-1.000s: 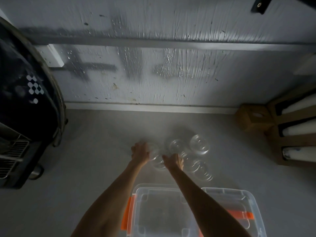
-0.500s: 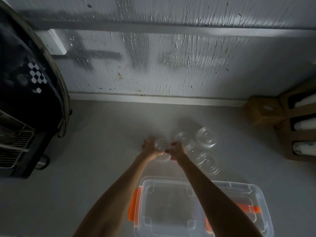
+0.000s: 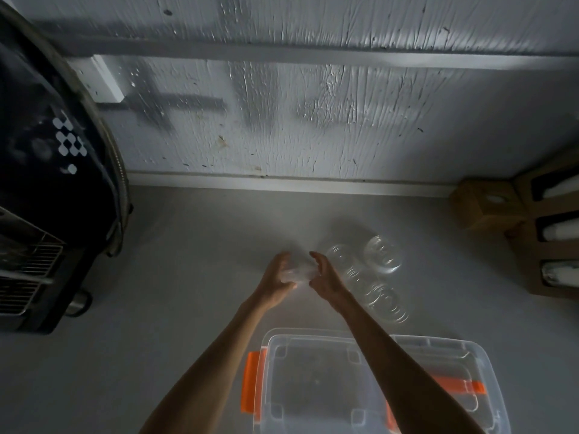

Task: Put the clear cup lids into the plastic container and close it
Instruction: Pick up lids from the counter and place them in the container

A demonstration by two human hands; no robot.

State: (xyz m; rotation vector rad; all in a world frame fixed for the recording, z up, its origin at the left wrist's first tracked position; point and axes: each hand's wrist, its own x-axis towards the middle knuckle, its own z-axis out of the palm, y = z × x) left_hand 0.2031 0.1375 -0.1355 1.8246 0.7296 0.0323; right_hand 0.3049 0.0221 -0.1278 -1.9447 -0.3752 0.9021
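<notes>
1. The left hand [image 3: 277, 281] and right hand [image 3: 326, 278] are cupping a clear cup lid [image 3: 297, 274] between them, each hand curled against one side of it, above the grey counter [image 3: 175, 277].
2. Four more lids [image 3: 383, 253] are lying on the counter just right of the hands, clustered close together.
3. The plastic container [image 3: 313, 380] with orange latches [image 3: 250, 383] is sitting open nearest the person, under the forearms, its lid piece [image 3: 454, 355] showing at its right.

head view | worn high | faces forward-down | counter [image 3: 188, 308] close below
</notes>
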